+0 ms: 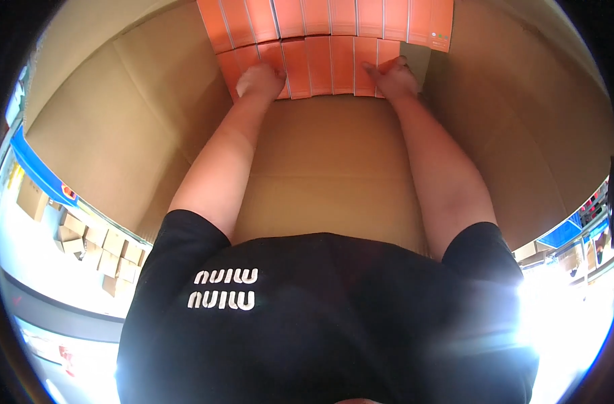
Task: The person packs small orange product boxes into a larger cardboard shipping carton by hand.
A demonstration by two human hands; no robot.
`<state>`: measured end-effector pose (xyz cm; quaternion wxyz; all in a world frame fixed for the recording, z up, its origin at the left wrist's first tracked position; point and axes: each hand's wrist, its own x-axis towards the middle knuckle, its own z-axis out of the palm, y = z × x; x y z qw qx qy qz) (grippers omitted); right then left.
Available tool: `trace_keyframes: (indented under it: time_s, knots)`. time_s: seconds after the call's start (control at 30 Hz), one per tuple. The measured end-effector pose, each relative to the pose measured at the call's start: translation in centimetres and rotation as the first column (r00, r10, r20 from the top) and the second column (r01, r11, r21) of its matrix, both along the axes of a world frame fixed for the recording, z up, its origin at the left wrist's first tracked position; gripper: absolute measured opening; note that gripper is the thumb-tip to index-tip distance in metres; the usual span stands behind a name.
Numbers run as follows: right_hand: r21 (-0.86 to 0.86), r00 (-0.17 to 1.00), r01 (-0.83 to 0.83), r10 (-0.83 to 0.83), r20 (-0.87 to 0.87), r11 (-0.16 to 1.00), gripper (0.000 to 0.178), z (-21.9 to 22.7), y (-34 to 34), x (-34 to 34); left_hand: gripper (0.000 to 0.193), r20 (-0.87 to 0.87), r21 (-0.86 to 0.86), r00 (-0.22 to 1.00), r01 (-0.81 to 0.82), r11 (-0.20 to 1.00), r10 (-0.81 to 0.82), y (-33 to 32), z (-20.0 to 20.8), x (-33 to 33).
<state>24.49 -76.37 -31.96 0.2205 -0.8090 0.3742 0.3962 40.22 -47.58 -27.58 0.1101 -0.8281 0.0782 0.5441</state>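
Two rows of slim orange boxes stand packed side by side at the far end of a large cardboard carton [334, 148]. The farther row [334, 17] reaches further right than the nearer row [330, 64]. My left hand [261, 81] is at the left part of the nearer row, its fingers curled closed against the boxes; what they hold is hidden. At the right end of that row, my right hand [396, 77] has its thumb and bent fingers closed on the end orange box [388, 54]. Both arms stretch forward into the carton.
Tall carton walls rise on the left [118, 121] and right [515, 121] of my arms. A bare brown strip [416, 60] shows between the nearer row's end and the right wall. Outside, several small brown cartons [108, 246] are stacked at the left.
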Motion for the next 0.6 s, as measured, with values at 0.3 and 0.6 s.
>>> trace_keyframes:
  time_s: [0.3,0.6]
  knots:
    - [0.115,0.995,0.083,-0.077,-0.056,0.990,0.122,1.1,-0.5,0.4,0.041,-0.066,-0.329,0.997,0.009,0.944,-0.033,-7.2,4.7,-3.0]
    - [0.257,0.962,-0.186,0.229,-0.148,0.948,0.073,9.8,-7.7,-0.5,0.022,0.051,-0.730,0.998,0.005,0.684,0.047,-8.8,26.5,-3.3]
